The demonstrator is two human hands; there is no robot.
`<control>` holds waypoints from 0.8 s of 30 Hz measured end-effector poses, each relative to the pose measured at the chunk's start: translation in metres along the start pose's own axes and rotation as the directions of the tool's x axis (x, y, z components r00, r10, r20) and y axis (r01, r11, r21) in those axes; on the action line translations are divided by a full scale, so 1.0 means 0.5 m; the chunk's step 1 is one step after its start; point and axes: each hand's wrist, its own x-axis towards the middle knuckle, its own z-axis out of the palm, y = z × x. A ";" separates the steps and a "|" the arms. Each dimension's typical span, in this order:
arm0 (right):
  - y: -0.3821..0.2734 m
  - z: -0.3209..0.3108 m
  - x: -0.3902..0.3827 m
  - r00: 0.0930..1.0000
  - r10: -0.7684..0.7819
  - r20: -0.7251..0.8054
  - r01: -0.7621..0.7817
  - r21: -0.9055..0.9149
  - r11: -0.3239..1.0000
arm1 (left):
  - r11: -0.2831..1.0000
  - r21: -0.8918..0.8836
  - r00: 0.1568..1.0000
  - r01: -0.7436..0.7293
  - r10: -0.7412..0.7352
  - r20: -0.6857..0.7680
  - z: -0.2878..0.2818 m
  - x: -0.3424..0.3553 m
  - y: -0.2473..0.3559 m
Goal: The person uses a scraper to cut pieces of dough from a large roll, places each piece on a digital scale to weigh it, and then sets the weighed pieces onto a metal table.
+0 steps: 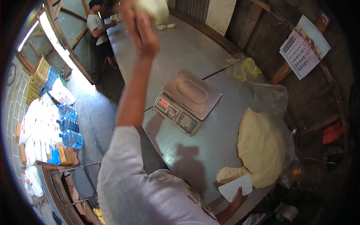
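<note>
My left hand [142,35] is raised high at the top edge, slightly blurred, its fingers around a pale piece of dough [154,10] that is partly cut off by the frame. Low on the right, my right hand [237,200] grips a flat white dough scraper [234,186]. The scraper's edge lies against a small cut portion of dough [229,174] beside a large, smooth mound of dough [260,146]. A digital scale [191,95] with a bare metal plate and lit red digits stands on the table between my two hands.
The long grey metal table [210,146] runs away from me. Small dough pieces [165,27] lie at its far end, where another person [99,30] stands. Clear plastic sheeting [270,95] lies along the right wall. Water bottles [69,123] and crates [45,77] are at left.
</note>
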 end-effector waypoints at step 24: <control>-0.215 -0.383 0.228 0.986 -0.135 0.095 0.111 0.225 0.968 | 0.828 0.148 -0.471 0.541 0.152 0.869 -0.423 -0.557 1.085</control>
